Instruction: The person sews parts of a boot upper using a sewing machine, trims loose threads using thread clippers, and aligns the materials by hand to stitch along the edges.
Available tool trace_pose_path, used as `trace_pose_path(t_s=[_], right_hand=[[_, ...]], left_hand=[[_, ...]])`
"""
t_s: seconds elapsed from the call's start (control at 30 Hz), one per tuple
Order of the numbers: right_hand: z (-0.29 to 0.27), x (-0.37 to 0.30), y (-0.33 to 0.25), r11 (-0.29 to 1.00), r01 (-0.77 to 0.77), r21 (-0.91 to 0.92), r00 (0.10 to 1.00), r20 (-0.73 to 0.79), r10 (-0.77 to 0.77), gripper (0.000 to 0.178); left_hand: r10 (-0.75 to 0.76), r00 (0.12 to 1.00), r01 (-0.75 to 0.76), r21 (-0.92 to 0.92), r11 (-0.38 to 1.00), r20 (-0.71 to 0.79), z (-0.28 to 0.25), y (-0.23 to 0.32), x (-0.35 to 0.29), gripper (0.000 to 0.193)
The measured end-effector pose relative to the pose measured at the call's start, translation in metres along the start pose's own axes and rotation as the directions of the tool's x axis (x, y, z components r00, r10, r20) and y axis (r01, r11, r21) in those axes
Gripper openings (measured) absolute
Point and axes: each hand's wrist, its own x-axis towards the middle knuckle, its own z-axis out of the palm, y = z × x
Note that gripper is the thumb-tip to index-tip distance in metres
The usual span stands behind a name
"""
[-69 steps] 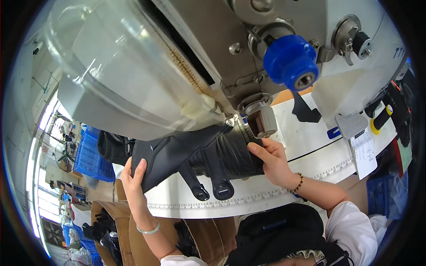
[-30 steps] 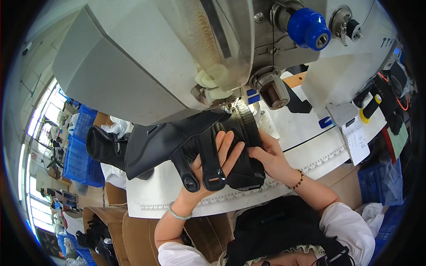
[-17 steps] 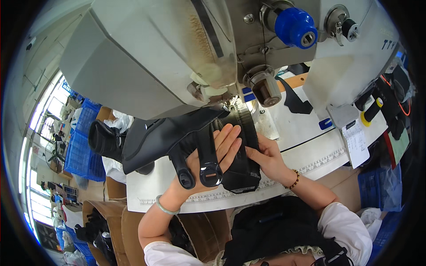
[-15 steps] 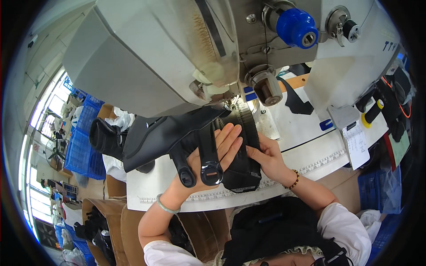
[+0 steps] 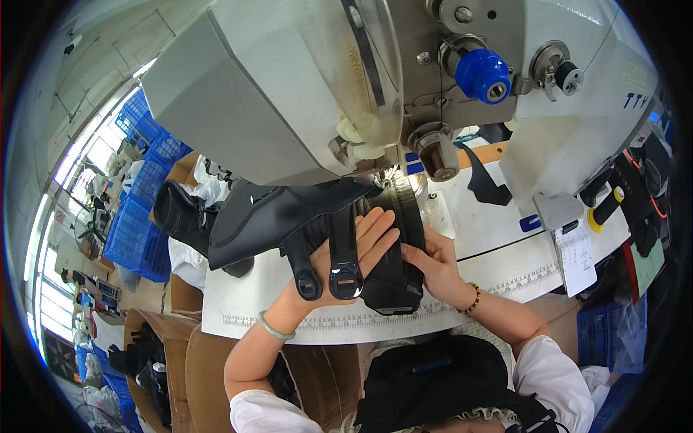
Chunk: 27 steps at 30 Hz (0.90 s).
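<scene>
Against the flattened left hand (image 5: 323, 267), the black boot (image 5: 274, 218) fills the right hand's (image 5: 440, 267) pinching grip.

Open tabletop (image 5: 498, 242) between the right hand (image 5: 439, 267) and the paper (image 5: 575, 252) leaves room to pass. The sewing machine (image 5: 281, 94) blocks the way beyond; the black boot (image 5: 271, 216) obstructs the left.

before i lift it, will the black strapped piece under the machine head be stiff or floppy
The black strapped piece probably flexes, judging by its curved panels. Its straps would likely swing, as their rounded ends look loose over the left hand.
</scene>
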Motion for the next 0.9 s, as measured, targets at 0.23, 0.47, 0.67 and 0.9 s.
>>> trace_pose_path(t_s=[0.23,0.47,0.67,0.9], right_hand=[[-0.0008,-0.0009,-0.001,1.0,-0.014,0.015,1.0,0.007,0.014,0.034],[-0.0013,-0.0013,-0.0079,0.999,-0.053,0.006,0.999,0.007,0.053,0.034],[-0.0011,-0.0003,-0.0098,0.997,-0.077,-0.012,0.997,-0.013,0.077,0.036],[-0.0028,0.0008,-0.0093,0.992,-0.122,0.027,0.993,0.006,0.122,0.038]], left_hand=[[-0.018,0.999,0.018,0.014,1.0,0.027,0.001,0.0001,-0.0008,0.057],[-0.018,1.0,0.019,0.021,1.0,-0.008,0.0012,0.0032,0.0011,0.054],[-0.006,1.0,0.004,0.093,0.996,0.02,-0.0004,0.002,0.0026,0.049],[-0.012,0.999,0.009,0.07,0.998,0.034,-0.0006,-0.0006,0.0039,0.049]])
